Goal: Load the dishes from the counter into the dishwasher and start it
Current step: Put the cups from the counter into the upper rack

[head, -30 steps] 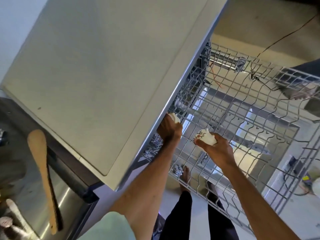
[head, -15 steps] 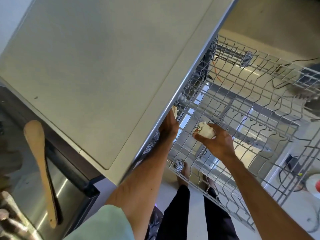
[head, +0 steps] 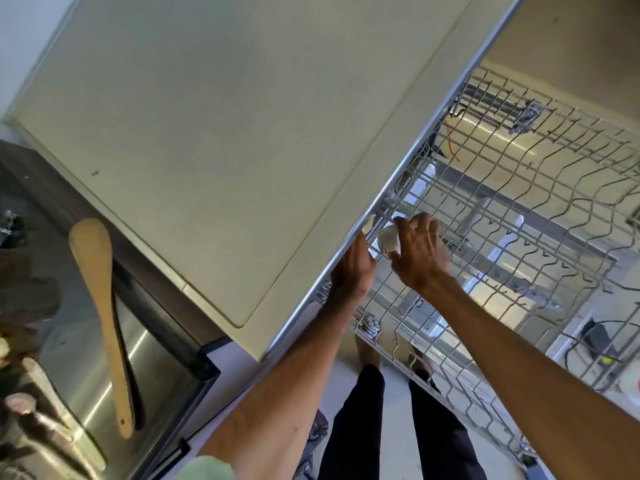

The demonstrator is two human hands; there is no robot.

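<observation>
Grips small white cup [head: 388,241] in curled right hand [head: 420,254] over dishwasher rack [head: 526,216]; holds left hand [head: 351,270] at its rim, fingers hidden, grip unclear.

Your bench [head: 214,126] is a cream slab with a metal edge. A wire rack [head: 540,188] juts out below it on the right. To its left, a wooden spoon [head: 105,306] lies flat on a steel surface [head: 159,362].

A small white cup [head: 388,241] is tilted in the right hand [head: 419,254] — just above the pulled-out grey wire rack [head: 512,216]. I see only a sliver of a second cup [head: 369,222] in the left hand [head: 351,268].
</observation>
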